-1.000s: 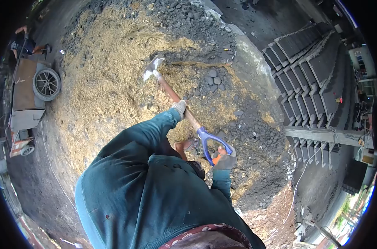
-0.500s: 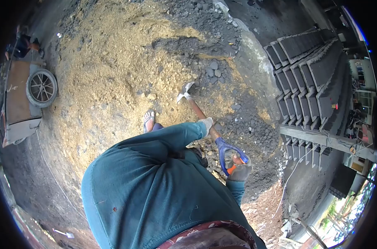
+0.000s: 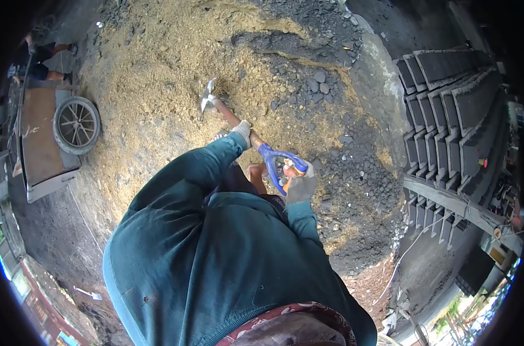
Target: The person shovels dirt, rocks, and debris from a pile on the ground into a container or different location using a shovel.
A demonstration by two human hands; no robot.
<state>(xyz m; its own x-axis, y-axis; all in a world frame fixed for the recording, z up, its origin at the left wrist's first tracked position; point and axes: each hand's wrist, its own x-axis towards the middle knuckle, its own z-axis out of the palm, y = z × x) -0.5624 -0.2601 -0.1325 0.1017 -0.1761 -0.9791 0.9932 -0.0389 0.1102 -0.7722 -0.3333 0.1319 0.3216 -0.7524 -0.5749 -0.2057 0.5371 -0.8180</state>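
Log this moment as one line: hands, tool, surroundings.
left hand: gripping shaft | right hand: gripping blue handle | blade: over yellowish gravel, contact unclear | cart: left of view

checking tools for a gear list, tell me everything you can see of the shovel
The shovel has a pale, metallic-looking blade, a reddish-brown, wooden-looking shaft and a blue D-shaped handle with some orange at its grip. It slants across the view, blade toward the upper left, against yellowish gravel; whether the blade touches it is unclear. The left hand holds the shaft near the handle, and the right hand grips the handle's end.
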